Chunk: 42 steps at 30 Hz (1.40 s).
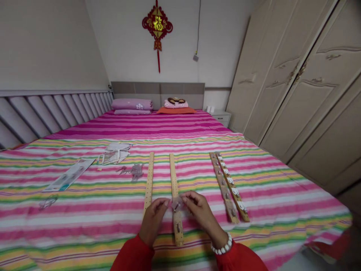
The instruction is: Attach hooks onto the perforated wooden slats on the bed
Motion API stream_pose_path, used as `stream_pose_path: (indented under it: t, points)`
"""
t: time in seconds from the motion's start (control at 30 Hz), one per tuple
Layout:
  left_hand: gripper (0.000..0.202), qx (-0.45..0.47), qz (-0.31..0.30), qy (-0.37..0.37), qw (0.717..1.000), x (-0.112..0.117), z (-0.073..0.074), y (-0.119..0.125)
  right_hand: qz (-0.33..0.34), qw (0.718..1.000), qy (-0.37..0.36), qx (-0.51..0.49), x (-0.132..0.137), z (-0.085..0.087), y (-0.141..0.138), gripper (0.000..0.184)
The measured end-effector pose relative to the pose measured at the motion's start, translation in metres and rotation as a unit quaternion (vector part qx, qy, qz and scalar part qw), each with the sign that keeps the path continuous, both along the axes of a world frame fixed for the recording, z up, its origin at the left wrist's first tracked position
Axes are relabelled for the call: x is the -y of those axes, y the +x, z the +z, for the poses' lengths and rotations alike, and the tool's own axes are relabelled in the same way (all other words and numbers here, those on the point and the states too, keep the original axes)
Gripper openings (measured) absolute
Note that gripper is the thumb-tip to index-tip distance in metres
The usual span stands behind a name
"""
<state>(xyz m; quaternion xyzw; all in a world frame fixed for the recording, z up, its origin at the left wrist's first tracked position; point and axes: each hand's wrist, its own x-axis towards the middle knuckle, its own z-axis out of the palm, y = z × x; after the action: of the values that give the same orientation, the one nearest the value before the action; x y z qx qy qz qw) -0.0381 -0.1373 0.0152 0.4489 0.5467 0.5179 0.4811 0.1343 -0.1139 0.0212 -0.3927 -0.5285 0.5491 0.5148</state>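
Two bare wooden strips with rows of holes lie side by side on the striped bedspread (84, 210), the left one (149, 182) and the right one (175, 184). My left hand (153, 220) and my right hand (201, 210) meet over the right strip, both pinching a small clear packet with a metal piece (177, 204). One small metal fitting (178, 227) sits on the strip's near end. Two more strips (229, 184) further right carry several white and metal fittings.
Clear plastic packaging (69, 176), opened packets (115, 153) and a small heap of metal parts (134, 171) lie on the left of the bed. Pillows (132, 104) rest at the headboard. Wardrobe doors (304, 82) stand along the right.
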Motion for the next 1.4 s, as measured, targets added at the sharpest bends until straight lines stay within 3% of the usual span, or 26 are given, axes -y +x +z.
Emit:
stream_pose_path:
  t: [0.1,0.3,0.53,0.8,1.03,1.4]
  points:
    - [0.031,-0.032,-0.037,0.027,0.998,-0.004,0.006,-0.001,0.007,1.0,-0.01,0.003,-0.001,-0.001,-0.002,0.026]
    - [0.022,0.017,-0.087,-0.008,0.996,-0.012,0.005,0.005,0.007,0.997,-0.055,-0.059,-0.009,-0.006,-0.008,0.028]
    - [0.032,0.06,-0.05,-0.057,0.995,-0.042,0.001,0.006,-0.029,0.985,-0.1,-0.136,-0.033,-0.023,-0.015,0.028]
    - [0.027,0.036,-0.026,-0.073,0.996,-0.071,-0.015,0.008,-0.074,0.987,-0.099,-0.106,-0.058,-0.042,-0.024,0.022]
    - [0.023,0.004,-0.002,-0.043,0.999,-0.081,-0.033,0.008,-0.08,0.984,-0.125,-0.097,-0.063,-0.053,-0.028,0.017]
    - [0.016,-0.038,-0.001,-0.033,0.999,-0.086,-0.044,0.006,-0.095,0.983,-0.129,-0.087,-0.067,-0.064,-0.03,0.016]
